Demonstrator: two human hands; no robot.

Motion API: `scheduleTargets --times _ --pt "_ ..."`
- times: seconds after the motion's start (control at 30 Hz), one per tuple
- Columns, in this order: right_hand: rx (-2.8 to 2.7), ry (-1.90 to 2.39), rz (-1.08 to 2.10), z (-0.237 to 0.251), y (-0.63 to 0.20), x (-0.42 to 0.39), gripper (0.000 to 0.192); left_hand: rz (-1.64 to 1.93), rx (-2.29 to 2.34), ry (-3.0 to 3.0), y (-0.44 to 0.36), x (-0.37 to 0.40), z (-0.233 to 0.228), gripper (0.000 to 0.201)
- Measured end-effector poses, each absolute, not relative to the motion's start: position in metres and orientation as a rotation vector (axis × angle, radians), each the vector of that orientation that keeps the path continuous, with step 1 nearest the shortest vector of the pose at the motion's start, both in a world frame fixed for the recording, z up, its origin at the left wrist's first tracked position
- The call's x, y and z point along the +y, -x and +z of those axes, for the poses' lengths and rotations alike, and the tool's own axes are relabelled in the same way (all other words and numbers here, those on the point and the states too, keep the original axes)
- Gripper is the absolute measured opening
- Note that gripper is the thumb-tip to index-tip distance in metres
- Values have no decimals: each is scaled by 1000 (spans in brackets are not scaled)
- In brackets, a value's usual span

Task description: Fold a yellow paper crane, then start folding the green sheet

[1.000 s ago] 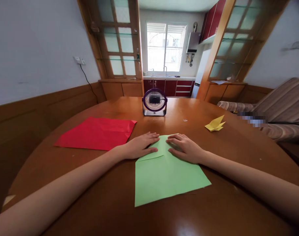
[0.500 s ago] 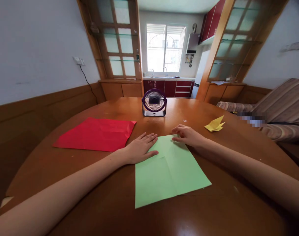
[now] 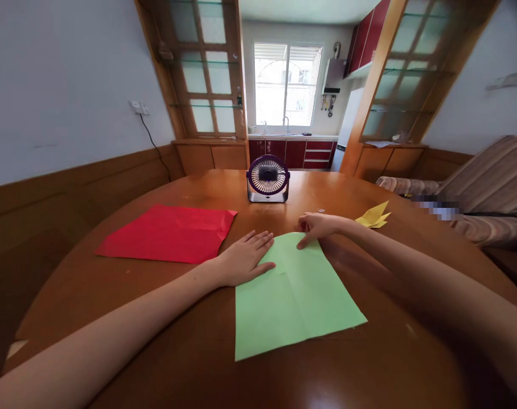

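Note:
A sheet of light green paper lies on the table, with a faint crease running down its middle. My left hand rests flat on the sheet's far left part, fingers stretched out and thumb apart. At the far right corner, my right hand pinches the green paper, thumb on top and fingers curled behind the edge. That far edge is lifted a little and bowed. The corner itself is hidden by the right hand.
A red sheet of paper lies on the left of the round wooden table. A folded yellow paper piece sits at the right, behind my right forearm. A small purple fan stands at the back. A striped sofa is beyond the right edge.
My right hand has closed on the far right corner of the green paper, and that edge has risen slightly. My left hand stays flat in place.

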State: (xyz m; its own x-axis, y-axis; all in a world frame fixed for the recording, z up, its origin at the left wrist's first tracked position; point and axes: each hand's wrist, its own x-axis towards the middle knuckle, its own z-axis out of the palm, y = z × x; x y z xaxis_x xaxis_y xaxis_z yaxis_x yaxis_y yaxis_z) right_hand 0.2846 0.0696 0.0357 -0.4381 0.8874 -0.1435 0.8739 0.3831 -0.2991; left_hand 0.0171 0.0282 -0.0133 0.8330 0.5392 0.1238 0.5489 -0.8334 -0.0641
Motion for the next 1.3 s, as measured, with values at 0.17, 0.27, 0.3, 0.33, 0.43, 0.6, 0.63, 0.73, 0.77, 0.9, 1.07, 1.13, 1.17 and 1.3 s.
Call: scheduleTargets --times 0.17,0.27,0.3,0.33,0.43,0.6,0.63,0.73,0.77,0.9,1.07,1.13,1.17,1.3 --pt "-2461 1600 591 29 -287 68 58 -156 -869 2902 -18 26 -11 68" --pt "-2418 1528 558 27 -286 61 45 -183 -827 2925 -17 25 -9 63" --pt "-2408 1507 524 27 -285 57 37 -180 -818 2933 -17 25 -9 62" --pt "-2403 1493 496 27 -284 52 29 -177 -811 2940 -17 25 -9 61" --pt "-2364 1422 399 22 -282 36 20 -201 -803 2953 -16 26 -10 59" --pt "-2308 1018 277 8 -284 13 21 -264 -797 3002 -15 27 -10 58" --pt "-2325 962 289 6 -286 10 23 -275 -801 3010 -15 27 -10 57" --pt "-2417 808 313 2 -290 0 30 -293 -814 3008 -16 25 -8 56" --pt "-2438 773 327 1 -291 -3 32 -301 -811 2999 -16 25 -7 56" --pt "-2476 714 376 -1 -292 -10 39 -388 -675 2969 -17 23 -6 45" --pt "-2539 704 373 -4 -293 -12 46 -506 -449 3007 -17 22 -5 34" --pt "-2572 698 354 -5 -293 -12 47 -528 -456 3034 -16 21 -4 33" --pt "-2588 695 339 -5 -293 -13 47 -531 -472 3052 -16 21 -4 33" --pt "-2635 697 265 -6 -293 -13 46 -538 -585 3103 -17 19 -3 30"
